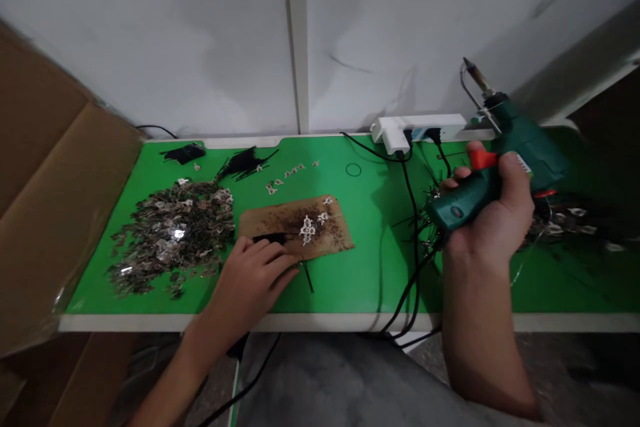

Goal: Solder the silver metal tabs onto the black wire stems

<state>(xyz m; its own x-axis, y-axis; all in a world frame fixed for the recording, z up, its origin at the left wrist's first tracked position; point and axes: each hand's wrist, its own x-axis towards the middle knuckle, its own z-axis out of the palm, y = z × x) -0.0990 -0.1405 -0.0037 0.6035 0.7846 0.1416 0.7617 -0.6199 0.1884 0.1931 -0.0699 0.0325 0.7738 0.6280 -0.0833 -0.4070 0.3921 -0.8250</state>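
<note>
My right hand (487, 220) is wrapped round the handle of a green soldering gun (530, 140) with a red trigger. The gun is raised above the table's right side, its metal tip (477, 77) pointing up and left. My left hand (257, 273) rests at the lower left of a stained brown board (250, 217), fingers bent and together at a bunch of short black wires (273, 238); the fingertips are partly hidden. Right of the fingers, a small cluster of silvery metal tabs (307, 230) lies on the board. A thin black wire (307, 277) sticks out by the board's front edge.
A big heap of metal tabs (175, 230) covers the left of the green table (377, 213). Black wire bundles (245, 161) and loose tabs (287, 175) lie behind the board. A white power strip (420, 130) with cords stands along the wall. A cardboard box (65, 180) borders the left.
</note>
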